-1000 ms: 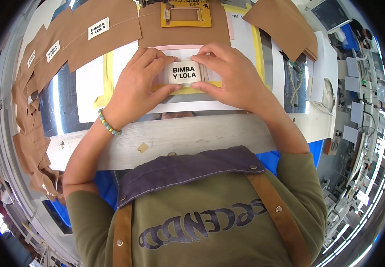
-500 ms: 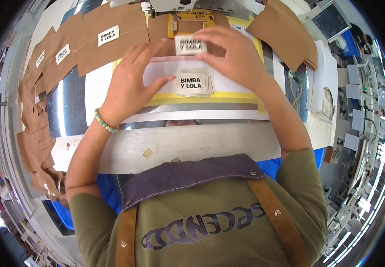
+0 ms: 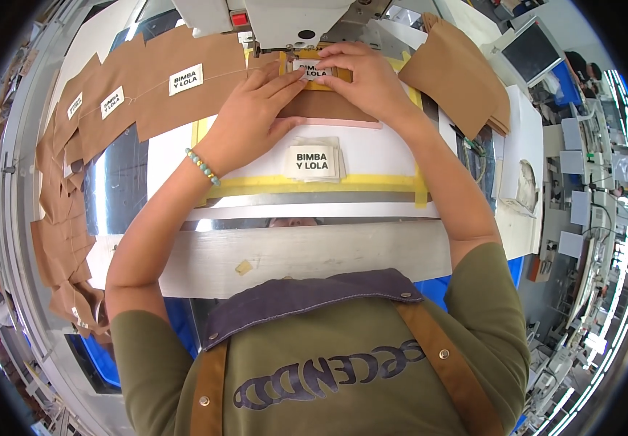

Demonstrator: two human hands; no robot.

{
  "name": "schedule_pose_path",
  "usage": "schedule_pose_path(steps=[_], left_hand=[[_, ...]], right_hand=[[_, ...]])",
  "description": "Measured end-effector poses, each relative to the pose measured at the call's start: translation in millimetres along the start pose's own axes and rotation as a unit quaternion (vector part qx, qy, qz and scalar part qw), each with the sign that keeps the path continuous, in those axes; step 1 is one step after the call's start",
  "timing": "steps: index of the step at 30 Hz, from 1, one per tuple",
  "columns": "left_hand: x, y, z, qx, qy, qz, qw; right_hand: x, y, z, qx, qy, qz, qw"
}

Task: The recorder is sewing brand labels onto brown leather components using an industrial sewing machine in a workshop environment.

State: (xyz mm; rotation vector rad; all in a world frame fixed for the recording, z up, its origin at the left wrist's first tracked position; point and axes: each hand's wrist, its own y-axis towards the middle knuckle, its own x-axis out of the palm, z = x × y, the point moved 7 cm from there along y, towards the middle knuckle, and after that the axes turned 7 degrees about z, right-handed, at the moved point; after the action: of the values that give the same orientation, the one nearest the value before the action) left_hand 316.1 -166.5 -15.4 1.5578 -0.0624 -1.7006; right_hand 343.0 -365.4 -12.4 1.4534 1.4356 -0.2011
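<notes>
White label (image 3: 312,66) now lies within the yellow frame (image 3: 319,86); left hand (image 3: 254,109) has advanced beside it, thumb apart from fingers. Right hand (image 3: 373,81) at label; thumb, forefinger apart.

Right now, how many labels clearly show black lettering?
5: one label within the yellow frame, between your left hand and right hand; one topping the stack on the white sheet; three on brown pieces at left. Others may be hidden in the stack or folds.
</notes>
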Motion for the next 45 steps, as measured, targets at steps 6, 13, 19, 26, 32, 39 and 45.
schedule_pose_path(steps=[6,13,19,26,32,39,45], left_hand=[[11.8,0.2,-8.0,-0.017,0.011,-0.032,0.999],[13.1,2.0,-17.4,-0.013,0.008,-0.011,1.0],[10.9,4.0,-23.5,-0.003,-0.004,0.0,1.0],[-1.1,-4.3,-33.3,-0.046,0.0,-0.014,0.999],[0.1,-1.3,-29.5,-0.05,0.02,-0.06,0.997],[-3.2,-5.9,-24.6,-0.033,0.042,-0.069,0.996],[-9.5,-10.6,-26.6,-0.044,0.039,-0.083,0.995]], right_hand=[[-12.1,-9.1,-4.1,0.007,-0.037,0.002,0.999],[-15.4,-30.1,-12.6,-0.069,-0.047,-0.055,0.995],[2.8,-19.1,-4.8,-0.104,-0.086,-0.038,0.99],[17.4,-18.1,-14.8,-0.177,-0.088,-0.087,0.976],[17.9,-15.2,-16.7,-0.179,-0.114,-0.074,0.974],[22.3,-22.4,-10.6,-0.168,-0.126,-0.101,0.972],[20.4,-24.3,-7.1,-0.143,-0.128,-0.098,0.977]])
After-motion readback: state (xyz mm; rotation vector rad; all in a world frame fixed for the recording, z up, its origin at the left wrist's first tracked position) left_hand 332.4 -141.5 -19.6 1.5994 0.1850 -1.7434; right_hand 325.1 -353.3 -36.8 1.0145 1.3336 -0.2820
